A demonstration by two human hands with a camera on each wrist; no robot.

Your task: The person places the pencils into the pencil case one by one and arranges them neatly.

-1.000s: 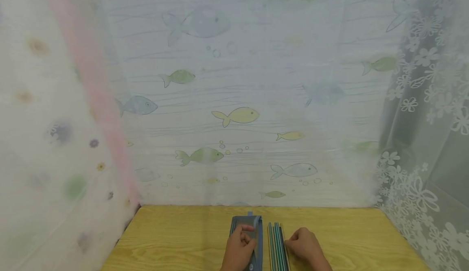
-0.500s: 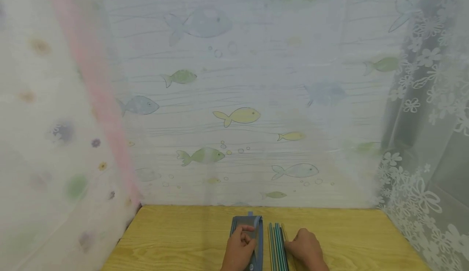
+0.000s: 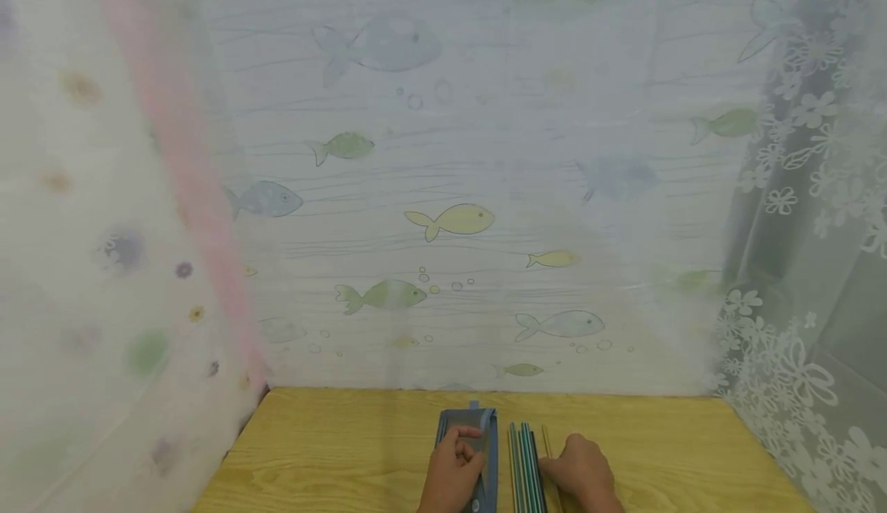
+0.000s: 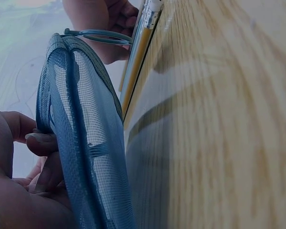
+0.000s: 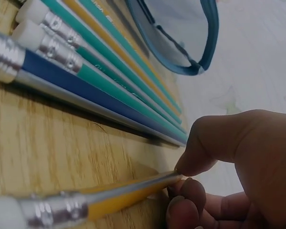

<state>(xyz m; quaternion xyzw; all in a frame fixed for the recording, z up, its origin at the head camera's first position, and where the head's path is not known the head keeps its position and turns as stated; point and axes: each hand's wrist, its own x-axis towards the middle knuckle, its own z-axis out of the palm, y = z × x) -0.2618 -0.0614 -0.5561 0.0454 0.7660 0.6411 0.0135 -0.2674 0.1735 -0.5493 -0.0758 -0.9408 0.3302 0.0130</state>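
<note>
In the head view my left hand (image 3: 453,471) lies over a blue mesh pencil case (image 3: 493,459). Its thumb and fingertips pinch the edge by the zipper, and the left wrist view shows the case's mesh side (image 4: 93,100) standing up off the table. My right hand (image 3: 580,471) pinches a yellow pencil (image 5: 121,196) near its far end, between thumb and fingers; the white eraser end points towards me. That pencil lies apart from a row of pencils (image 3: 527,467), teal, yellow and dark blue, side by side to the right of the case.
A wood-grain table (image 3: 333,451) carries everything. Behind it hangs a pale curtain with printed fish (image 3: 450,219). A flower-patterned sheet (image 3: 148,351) closes off the left side, and a sheer lace curtain (image 3: 797,367) the right.
The yellow pencil has come away from the row's right side, with my right hand pinching it, leaving a gap. My left hand and the case have stayed in place.
</note>
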